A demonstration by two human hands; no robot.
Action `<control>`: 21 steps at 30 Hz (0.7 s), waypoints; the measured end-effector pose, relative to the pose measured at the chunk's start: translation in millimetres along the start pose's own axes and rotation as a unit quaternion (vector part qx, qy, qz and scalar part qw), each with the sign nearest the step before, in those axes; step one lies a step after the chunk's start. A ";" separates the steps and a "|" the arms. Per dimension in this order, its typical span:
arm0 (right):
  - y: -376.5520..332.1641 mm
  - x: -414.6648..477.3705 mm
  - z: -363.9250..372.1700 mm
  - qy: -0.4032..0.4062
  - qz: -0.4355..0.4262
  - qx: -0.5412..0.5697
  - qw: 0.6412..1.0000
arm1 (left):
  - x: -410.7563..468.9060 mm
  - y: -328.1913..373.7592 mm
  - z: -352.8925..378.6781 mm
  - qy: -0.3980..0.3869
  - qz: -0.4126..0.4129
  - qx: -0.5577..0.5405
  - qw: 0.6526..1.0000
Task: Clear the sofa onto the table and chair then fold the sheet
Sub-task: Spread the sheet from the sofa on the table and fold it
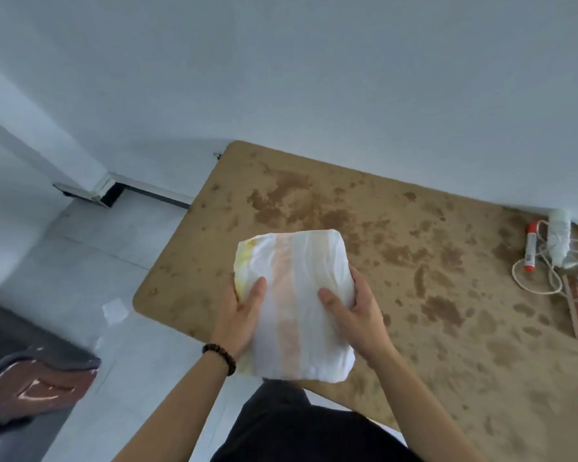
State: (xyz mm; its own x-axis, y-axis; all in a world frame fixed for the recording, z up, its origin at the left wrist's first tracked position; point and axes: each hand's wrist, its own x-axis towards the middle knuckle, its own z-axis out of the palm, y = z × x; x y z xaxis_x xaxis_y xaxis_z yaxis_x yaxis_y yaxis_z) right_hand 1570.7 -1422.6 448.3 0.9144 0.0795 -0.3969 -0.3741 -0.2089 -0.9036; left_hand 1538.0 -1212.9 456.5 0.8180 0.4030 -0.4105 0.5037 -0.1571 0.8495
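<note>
Over stained table (414,201), folded sheet (297,271) in the grip of left hand (239,316) and right hand (356,311).

White sheet (294,295) — orange, yellow stripes

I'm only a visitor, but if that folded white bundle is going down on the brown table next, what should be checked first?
1. Grip on both sides: the left hand and right hand hold the folded sheet, thumbs on top. Ok.
2. Fold holding: no loose corner hangs out. Ok.
3. Landing spot: the table is bare just beyond the bundle. Ok.
4. Clutter kept apart: the rope and paint roller lie at the far right, well away from the sheet. Ok.
5. Clean surface: dark blotches cover the tabletop; wet or dry, cannot tell.
</note>
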 end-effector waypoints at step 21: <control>17.5 -268.6 325.8 -0.467 -0.264 -0.226 0.813 | -361.9 -229.4 -278.0 0.530 -0.055 -0.228 0.815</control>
State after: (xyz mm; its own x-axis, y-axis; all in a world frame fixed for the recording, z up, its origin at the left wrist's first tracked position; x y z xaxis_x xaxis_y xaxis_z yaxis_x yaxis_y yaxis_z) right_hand 1268.1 -1130.1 486.6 0.3337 0.9358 -0.1133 0.3214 -0.2259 -0.9196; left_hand 1049.2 -1072.1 502.4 -0.0449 0.9826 -0.1803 0.2048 0.1857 0.9610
